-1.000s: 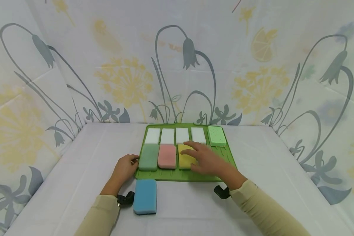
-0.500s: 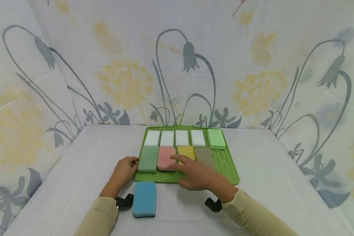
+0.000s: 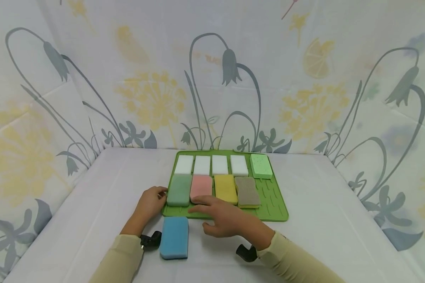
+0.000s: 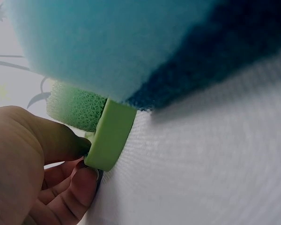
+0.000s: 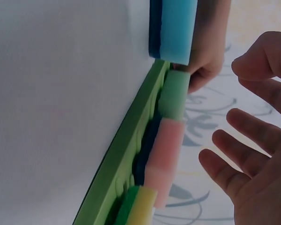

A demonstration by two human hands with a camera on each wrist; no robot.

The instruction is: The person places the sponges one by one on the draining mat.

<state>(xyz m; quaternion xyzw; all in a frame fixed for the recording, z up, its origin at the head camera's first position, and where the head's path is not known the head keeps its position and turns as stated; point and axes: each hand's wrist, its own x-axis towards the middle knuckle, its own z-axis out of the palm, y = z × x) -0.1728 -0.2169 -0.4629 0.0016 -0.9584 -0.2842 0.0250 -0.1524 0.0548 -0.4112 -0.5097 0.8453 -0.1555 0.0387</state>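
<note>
My left hand (image 3: 150, 204) pinches the left edge of a green silicone mat (image 3: 269, 210) between thumb and fingers, seen close in the left wrist view on the mat rim (image 4: 113, 136). My right hand (image 3: 224, 220) is over the mat's front edge with fingers spread, holding nothing. A blue sponge (image 3: 174, 237) with a dark underside lies on the table between my hands, in front of the mat. On the mat's front row sit a green sponge (image 3: 179, 190), a pink sponge (image 3: 201, 186), a yellow sponge (image 3: 225, 188) and a grey-topped sponge (image 3: 247, 192).
Along the mat's back row are several white sponges (image 3: 219, 164) and a light green speckled sponge (image 3: 261, 166) at the right. The white-clothed table (image 3: 322, 220) meets a flower-print backdrop (image 3: 212, 78) behind the mat.
My right hand has moved left and toward me, from over the yellow sponge to the mat's front edge, uncovering the yellow and grey-topped sponges. My left hand stays at the mat's edge.
</note>
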